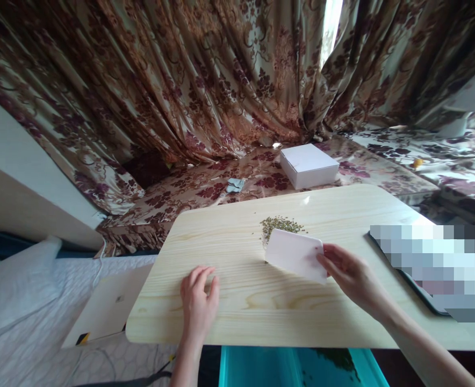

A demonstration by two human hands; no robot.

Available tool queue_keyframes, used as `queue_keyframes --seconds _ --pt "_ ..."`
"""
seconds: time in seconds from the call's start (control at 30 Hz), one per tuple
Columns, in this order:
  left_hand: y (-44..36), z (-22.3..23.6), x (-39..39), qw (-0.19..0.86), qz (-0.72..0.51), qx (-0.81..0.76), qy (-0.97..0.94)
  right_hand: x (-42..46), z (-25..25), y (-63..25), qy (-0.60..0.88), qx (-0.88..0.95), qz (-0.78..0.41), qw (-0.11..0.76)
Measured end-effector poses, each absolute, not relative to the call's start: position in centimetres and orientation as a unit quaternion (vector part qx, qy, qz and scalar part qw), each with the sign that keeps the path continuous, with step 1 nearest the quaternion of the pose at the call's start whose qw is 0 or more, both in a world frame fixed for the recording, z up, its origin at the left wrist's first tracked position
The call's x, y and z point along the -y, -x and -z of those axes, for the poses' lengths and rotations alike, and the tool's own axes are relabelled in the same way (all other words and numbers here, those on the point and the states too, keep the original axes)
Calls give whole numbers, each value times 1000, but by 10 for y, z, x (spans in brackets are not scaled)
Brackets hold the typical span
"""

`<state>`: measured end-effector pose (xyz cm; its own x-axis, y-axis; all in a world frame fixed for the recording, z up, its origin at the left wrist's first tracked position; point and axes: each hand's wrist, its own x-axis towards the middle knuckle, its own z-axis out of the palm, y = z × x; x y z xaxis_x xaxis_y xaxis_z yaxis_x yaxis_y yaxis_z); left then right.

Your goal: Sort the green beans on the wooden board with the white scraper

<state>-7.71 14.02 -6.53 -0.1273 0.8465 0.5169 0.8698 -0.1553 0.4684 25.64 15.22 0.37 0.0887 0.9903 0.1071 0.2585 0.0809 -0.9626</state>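
Note:
My right hand (342, 269) pinches the right end of a white flat scraper (294, 252) with rounded corners. The scraper is tilted on edge over the wooden-topped table (237, 306), its far side up against a loose pile of small green-brown grains (281, 223). Part of the pile is hidden behind it, and a few grains lie scattered around. On the left of the table, my left hand (199, 293) rests with its fingers slightly bent and apart, holding nothing.
Below the front edge sits a teal tray (257, 368) with a divider; dark green bits lie in its right part. A blurred-out device (407, 285) lies on the table's right side. Behind stand a white box (310, 164) and a folded pale cloth (235, 185).

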Motion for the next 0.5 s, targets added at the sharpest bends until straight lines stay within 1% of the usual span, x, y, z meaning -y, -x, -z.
queue_keyframes --seconds 0.1,0.27,0.5 --pt "77 65 -141 15 375 649 661 -150 -4 -261 562 568 -373 471" --pt "76 65 -140 17 377 646 663 -149 -3 -264 566 560 -361 486" --pt "76 64 -140 19 380 646 662 -150 -9 -258 571 557 -375 471"
